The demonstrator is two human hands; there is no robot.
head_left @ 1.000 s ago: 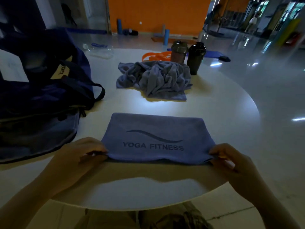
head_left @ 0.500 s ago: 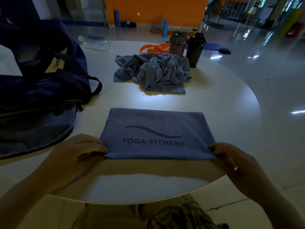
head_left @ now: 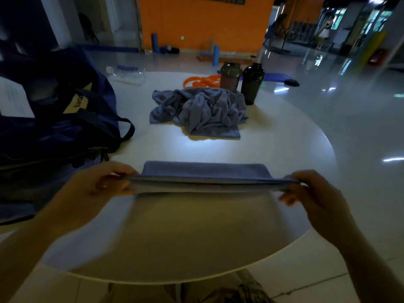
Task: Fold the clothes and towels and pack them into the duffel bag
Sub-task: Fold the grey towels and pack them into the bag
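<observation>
In the head view, the folded blue-grey terry towel (head_left: 204, 171) lies just in front of the person on the round white surface (head_left: 284, 149), its near edge lifted off it. The left hand (head_left: 96, 189) pinches the near left corner with curled fingers (head_left: 113, 184); the right hand (head_left: 314, 193) pinches the near right corner likewise. This looks like another fold in progress, so this towel is partly folded and not yet packed. Beyond it lies a crumpled blue-grey towel (head_left: 201, 110), unfolded. Left of the held towel sits the dark navy fabric duffel bag (head_left: 50, 119); whether anything is inside cannot be told. Most work seems left.
</observation>
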